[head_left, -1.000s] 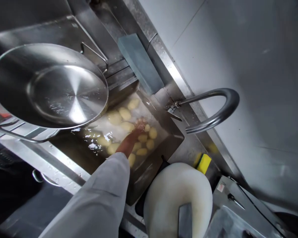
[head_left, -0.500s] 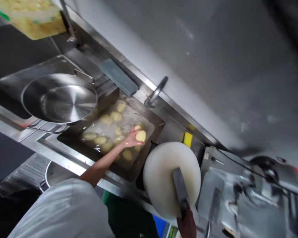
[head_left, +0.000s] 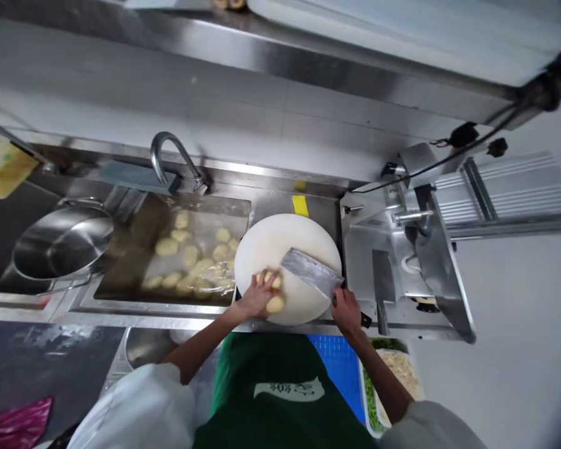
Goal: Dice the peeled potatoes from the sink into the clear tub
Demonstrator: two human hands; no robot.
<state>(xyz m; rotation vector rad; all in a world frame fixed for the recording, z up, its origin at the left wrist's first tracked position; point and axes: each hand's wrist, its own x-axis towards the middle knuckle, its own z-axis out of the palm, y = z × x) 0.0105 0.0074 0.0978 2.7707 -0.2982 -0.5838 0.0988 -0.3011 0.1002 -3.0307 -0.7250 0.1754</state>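
Observation:
On the round white cutting board [head_left: 303,234], my left hand [head_left: 258,295] curls over two peeled potatoes [head_left: 275,304] near the left edge. My right hand [head_left: 346,310] grips the handle of a cleaver [head_left: 311,270]. Its broad grey blade lies over the right half of the board, pointing up and left, apart from the potatoes. Left of the board, several more peeled potatoes [head_left: 167,247] sit in cloudy water in the sink [head_left: 121,290].
A steel pot [head_left: 65,240] stands left of the sink, beneath a curved faucet [head_left: 175,146]. A yellow sponge [head_left: 300,205] lies behind the board. Another cleaver [head_left: 383,277] rests on the slicing machine [head_left: 449,274] at right. Food tubs [head_left: 371,399] sit below.
My left hand has carried two potatoes from above the sink onto the board. The cleaver stays in my right hand over the board. My view has turned level and shifted right.

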